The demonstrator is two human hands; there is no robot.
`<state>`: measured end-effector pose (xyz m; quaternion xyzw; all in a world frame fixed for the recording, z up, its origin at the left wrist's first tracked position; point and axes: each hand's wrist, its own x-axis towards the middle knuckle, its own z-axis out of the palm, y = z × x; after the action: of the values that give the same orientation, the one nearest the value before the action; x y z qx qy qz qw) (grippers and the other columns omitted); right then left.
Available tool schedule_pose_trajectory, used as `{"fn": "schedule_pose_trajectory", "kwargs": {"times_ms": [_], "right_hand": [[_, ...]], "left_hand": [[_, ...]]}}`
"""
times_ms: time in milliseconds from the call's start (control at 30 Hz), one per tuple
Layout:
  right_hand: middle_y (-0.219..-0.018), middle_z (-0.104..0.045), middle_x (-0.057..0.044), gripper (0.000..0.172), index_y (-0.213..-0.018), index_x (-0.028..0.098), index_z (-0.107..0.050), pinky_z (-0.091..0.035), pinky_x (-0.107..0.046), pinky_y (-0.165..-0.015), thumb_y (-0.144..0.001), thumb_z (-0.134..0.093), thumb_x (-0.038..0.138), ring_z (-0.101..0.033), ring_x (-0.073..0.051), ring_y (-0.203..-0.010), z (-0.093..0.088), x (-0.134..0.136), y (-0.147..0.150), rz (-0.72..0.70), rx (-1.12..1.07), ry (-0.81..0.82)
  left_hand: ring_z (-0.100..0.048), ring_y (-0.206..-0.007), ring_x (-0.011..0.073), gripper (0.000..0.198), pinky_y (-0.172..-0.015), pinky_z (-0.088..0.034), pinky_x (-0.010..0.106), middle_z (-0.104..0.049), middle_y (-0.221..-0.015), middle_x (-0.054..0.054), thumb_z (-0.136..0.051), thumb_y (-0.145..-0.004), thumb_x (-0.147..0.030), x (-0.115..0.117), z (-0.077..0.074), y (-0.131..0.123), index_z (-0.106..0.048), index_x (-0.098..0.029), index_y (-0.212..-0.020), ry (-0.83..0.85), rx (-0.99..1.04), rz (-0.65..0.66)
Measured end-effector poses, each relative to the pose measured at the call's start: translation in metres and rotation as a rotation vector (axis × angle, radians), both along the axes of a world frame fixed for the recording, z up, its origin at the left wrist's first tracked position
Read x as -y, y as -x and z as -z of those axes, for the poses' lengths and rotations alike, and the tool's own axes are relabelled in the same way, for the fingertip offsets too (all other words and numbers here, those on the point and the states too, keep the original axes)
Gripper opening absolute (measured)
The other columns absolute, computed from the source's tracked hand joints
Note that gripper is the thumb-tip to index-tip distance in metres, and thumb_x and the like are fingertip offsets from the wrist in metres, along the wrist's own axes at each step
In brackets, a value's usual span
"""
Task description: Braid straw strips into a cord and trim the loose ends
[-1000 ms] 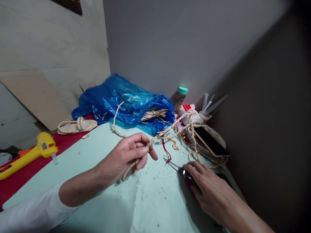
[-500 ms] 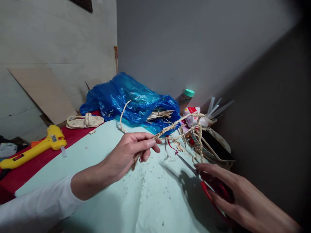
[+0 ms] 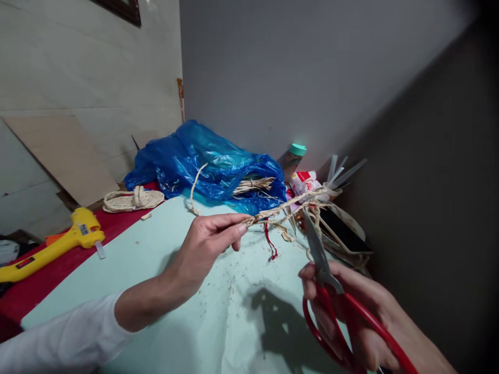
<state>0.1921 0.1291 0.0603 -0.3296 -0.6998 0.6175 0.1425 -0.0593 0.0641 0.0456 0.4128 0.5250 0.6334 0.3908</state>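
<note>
Between its thumb and fingers, my left hand (image 3: 206, 244) pinches a braided straw cord (image 3: 278, 209) over the middle of the table. The cord stretches to the right and loops down near the clutter there. My right hand (image 3: 354, 311) grips red-handled scissors (image 3: 322, 265), blades pointing up and away, their tips close to the looped part of the cord. Whether the blades touch the cord I cannot tell. A red string (image 3: 270, 241) hangs or lies just beneath the cord. Another cord end (image 3: 195, 187) curves upward behind my left hand.
A yellow glue gun (image 3: 74, 234) and a woven straw slipper (image 3: 134, 199) lie at left on red cloth. Behind is a blue plastic bag (image 3: 202, 150) holding straw. At right stand a green-capped bottle (image 3: 297, 150), glue sticks (image 3: 339, 171) and a dark flat tray (image 3: 349, 228).
My right hand has turned the scissors upright and raised them toward the cord. My left hand still pinches the cord, its short tail no longer showing below the fingers.
</note>
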Motion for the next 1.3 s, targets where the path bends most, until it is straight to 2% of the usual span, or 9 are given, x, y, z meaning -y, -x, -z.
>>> {"fn": "schedule_pose_trajectory", "kwargs": {"times_ms": [167, 400, 533, 633, 767, 867, 933, 1067, 1300], "right_hand": [[-0.099, -0.063, -0.010, 0.062, -0.106, 0.029, -0.064, -0.049, -0.029, -0.058, -0.058, -0.077, 0.065, -0.061, -0.020, -0.073, 0.018, 0.017, 0.016, 0.039, -0.084, 0.207], [-0.074, -0.059, -0.005, 0.053, -0.079, 0.022, -0.061, -0.039, -0.025, -0.046, -0.058, -0.073, 0.070, -0.050, -0.014, -0.055, 0.009, 0.009, 0.046, 0.003, -0.097, 0.246], [-0.054, -0.047, 0.004, 0.056, -0.083, 0.021, -0.057, -0.027, -0.021, -0.038, -0.062, -0.069, 0.073, -0.034, -0.007, -0.040, 0.013, 0.011, 0.046, -0.042, -0.091, 0.322], [-0.046, -0.041, 0.008, 0.058, -0.082, 0.021, -0.053, -0.024, -0.019, -0.034, -0.063, -0.068, 0.074, -0.028, -0.005, -0.034, 0.018, 0.014, 0.045, -0.100, -0.133, 0.411], [-0.046, -0.042, 0.008, 0.060, -0.081, 0.018, -0.052, -0.023, -0.018, -0.035, -0.060, -0.073, 0.071, -0.030, -0.004, -0.034, 0.017, 0.015, 0.046, -0.097, -0.139, 0.433], [-0.045, -0.042, 0.008, 0.052, -0.082, 0.017, -0.052, -0.026, -0.018, -0.035, -0.069, -0.070, 0.065, -0.031, -0.004, -0.034, 0.018, 0.014, 0.047, -0.088, -0.104, 0.415], [-0.043, -0.041, 0.009, 0.053, -0.082, 0.017, -0.052, -0.025, -0.018, -0.033, -0.072, -0.066, 0.067, -0.030, -0.004, -0.031, 0.020, 0.015, 0.046, -0.088, -0.118, 0.412], [-0.047, -0.040, 0.008, 0.061, -0.087, 0.017, -0.052, -0.024, -0.019, -0.036, -0.067, -0.065, 0.073, -0.031, -0.005, -0.035, 0.022, 0.015, 0.044, -0.134, -0.173, 0.397], [-0.051, -0.037, 0.007, 0.048, -0.095, 0.015, -0.054, -0.027, -0.020, -0.041, -0.080, -0.059, 0.061, -0.030, -0.005, -0.040, 0.025, 0.016, 0.042, -0.197, -0.365, 0.418]], "left_hand": [[-0.047, -0.061, 0.0103, 0.016, -0.057, -0.036, 0.023, -0.069, -0.072, 0.002, -0.067, -0.082, -0.029, 0.001, 0.003, -0.003, -0.077, -0.021, -0.091, 0.010, 0.086, 0.064], [-0.043, -0.056, 0.0079, 0.011, -0.052, -0.035, 0.021, -0.069, -0.075, 0.002, -0.069, -0.079, -0.024, -0.002, 0.004, -0.003, -0.075, -0.019, -0.087, 0.007, 0.144, 0.072], [-0.043, -0.057, 0.0082, 0.012, -0.052, -0.035, 0.021, -0.069, -0.074, 0.002, -0.070, -0.078, -0.025, -0.003, 0.006, 0.000, -0.075, -0.019, -0.088, 0.023, 0.137, 0.037], [-0.045, -0.059, 0.0079, 0.011, -0.053, -0.037, 0.019, -0.068, -0.072, 0.001, -0.071, -0.078, -0.023, -0.001, 0.004, -0.001, -0.075, -0.020, -0.088, 0.001, 0.154, 0.031], [-0.047, -0.060, 0.0067, 0.010, -0.054, -0.038, 0.017, -0.066, -0.070, 0.000, -0.071, -0.079, -0.020, 0.002, 0.002, -0.004, -0.076, -0.019, -0.088, -0.008, 0.195, 0.061], [-0.048, -0.060, 0.0058, 0.010, -0.055, -0.039, 0.015, -0.067, -0.070, 0.000, -0.070, -0.081, -0.019, 0.003, 0.002, -0.006, -0.076, -0.020, -0.089, -0.003, 0.203, 0.093], [-0.049, -0.060, 0.0054, 0.010, -0.055, -0.040, 0.015, -0.067, -0.071, -0.001, -0.070, -0.081, -0.019, 0.003, 0.004, -0.008, -0.077, -0.021, -0.088, -0.005, 0.203, 0.100], [-0.050, -0.060, 0.0055, 0.010, -0.055, -0.041, 0.015, -0.069, -0.074, 0.000, -0.072, -0.078, -0.016, 0.003, 0.005, -0.011, -0.078, -0.021, -0.084, -0.048, 0.164, 0.095], [-0.051, -0.060, 0.0048, 0.009, -0.055, -0.041, 0.016, -0.064, -0.075, -0.001, -0.073, -0.076, -0.013, 0.001, 0.006, -0.012, -0.078, -0.020, -0.079, -0.051, 0.109, 0.070]]}}
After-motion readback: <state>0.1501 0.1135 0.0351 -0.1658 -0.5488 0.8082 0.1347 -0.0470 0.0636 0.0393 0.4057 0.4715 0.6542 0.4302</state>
